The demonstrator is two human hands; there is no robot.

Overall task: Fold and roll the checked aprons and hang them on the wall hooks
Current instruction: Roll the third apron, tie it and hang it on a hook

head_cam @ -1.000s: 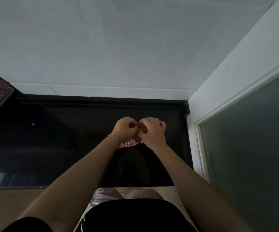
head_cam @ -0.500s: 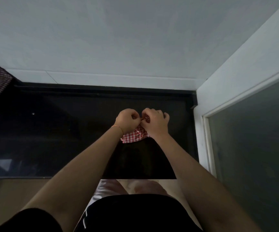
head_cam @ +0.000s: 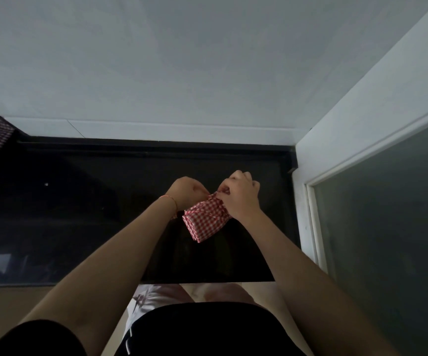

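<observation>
Over the right half of the black counter [head_cam: 66, 201], near its back edge, both hands work the red checked apron [head_cam: 203, 222]. Since a second ago much more of the roll has emerged below the knuckles, so the rolling looks done. Left hand [head_cam: 188, 192] grips the bundle's top, right hand [head_cam: 241, 197] pinches the cloth there. It's a compact, layered cylinder, tilted, its lower end hanging free — hanging comes next, I'd judge.
</observation>
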